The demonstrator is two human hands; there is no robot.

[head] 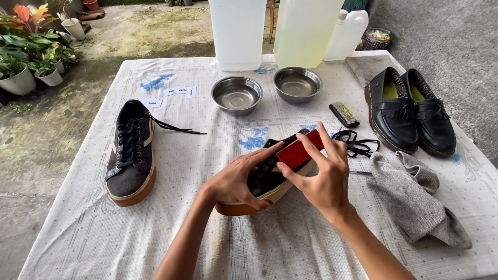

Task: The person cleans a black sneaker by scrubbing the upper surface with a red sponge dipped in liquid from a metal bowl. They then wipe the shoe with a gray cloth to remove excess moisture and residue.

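Black sneaker (262, 179) half-hidden under hands (236, 181)

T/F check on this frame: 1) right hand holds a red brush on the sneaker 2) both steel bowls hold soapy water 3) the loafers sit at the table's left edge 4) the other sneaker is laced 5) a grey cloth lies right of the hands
1. True: the right hand holds a red brush on the sneaker, which the left hand steadies.
2. False: both steel bowls look empty.
3. False: the black loafers sit at the right.
4. True: the other sneaker is laced.
5. True: the grey cloth lies there.
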